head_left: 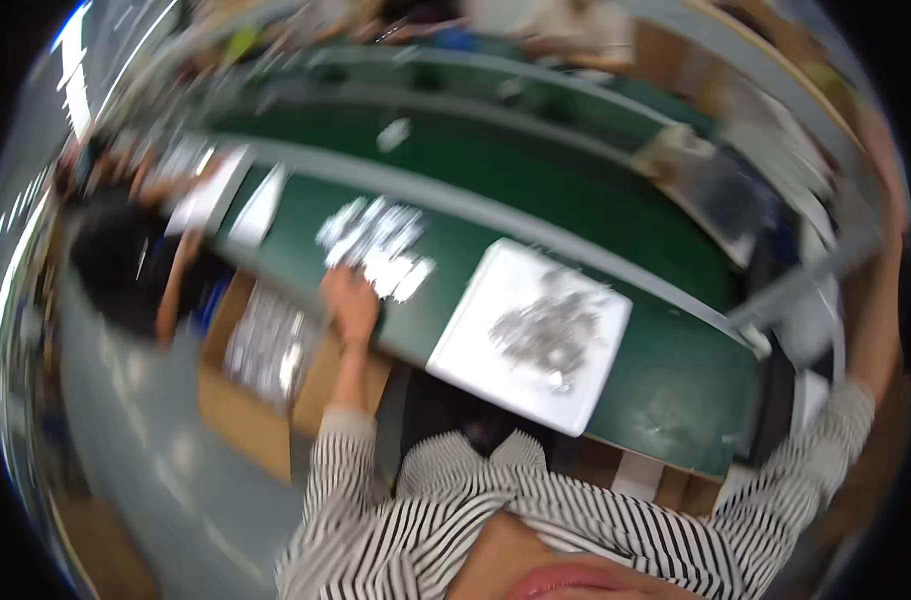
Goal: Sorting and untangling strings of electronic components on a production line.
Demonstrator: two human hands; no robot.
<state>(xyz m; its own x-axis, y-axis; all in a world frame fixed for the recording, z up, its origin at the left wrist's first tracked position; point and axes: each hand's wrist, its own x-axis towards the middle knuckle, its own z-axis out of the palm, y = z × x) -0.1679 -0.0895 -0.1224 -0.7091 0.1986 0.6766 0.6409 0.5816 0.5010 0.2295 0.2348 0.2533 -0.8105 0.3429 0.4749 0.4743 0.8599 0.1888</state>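
Note:
My left hand [351, 308] reaches over the green table [455, 235] to the near edge of a pile of small, shiny, silvery packets [370, 235]. Its fingers are blurred, and whether they grip a packet does not show. To the right of the pile lies a shallow white tray [470, 335] holding many small grey pieces [555, 325], too smeared to identify. My right arm stretches far up along the right rim of the view. The right hand [878, 150] is distorted and blurred there, so its fingers cannot be made out.
Below the table's left edge stands an open cardboard box [240, 430] filled with shiny clear packages [265, 345]. A person in dark clothes [125, 260] works at the left beside a white sheet or box [210, 190]. A pale rail [455, 200] runs behind the tray. A grey bar [805, 280] crosses at right.

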